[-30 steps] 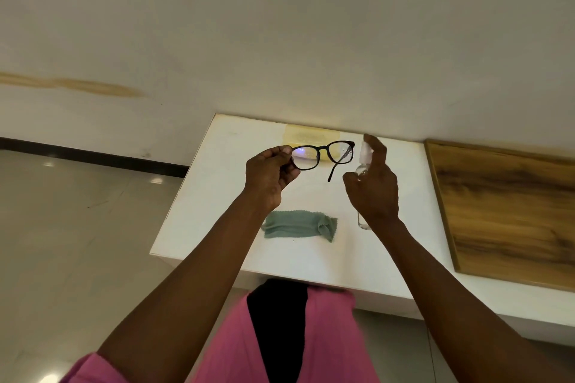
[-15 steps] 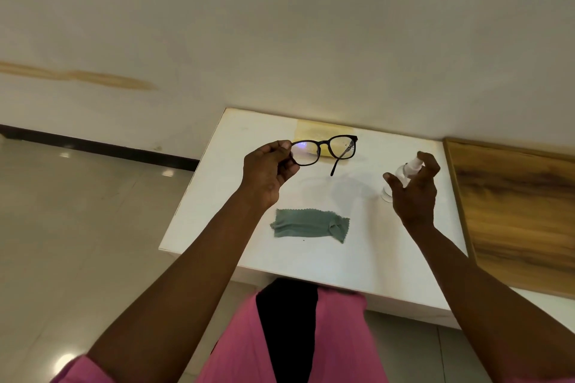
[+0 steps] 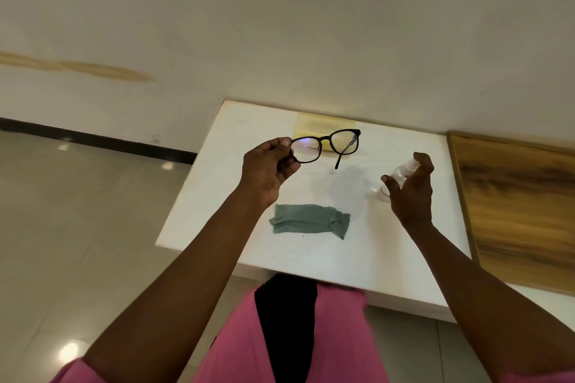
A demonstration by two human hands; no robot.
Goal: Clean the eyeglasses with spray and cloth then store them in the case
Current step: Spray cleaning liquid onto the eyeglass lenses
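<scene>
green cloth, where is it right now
In the head view the green cloth lies flat on the white table near its front edge, below the held eyeglasses, between the two forearms.

Left arm: extended forward and up from the lower left, bare to the pink sleeve (image 3: 74, 371) at the shoulder. Left hand (image 3: 267, 169) raised, back toward the camera, fingers curled, thumb and forefinger pinching the eyeglasses (image 3: 326, 146) at one end of the frame.

Right arm: extended forward from the lower right, forearm bare. Right hand (image 3: 410, 190) lower than the left, back toward the camera, fingers loosely spread around the spray bottle (image 3: 401, 169); firm contact cannot be confirmed.
</scene>
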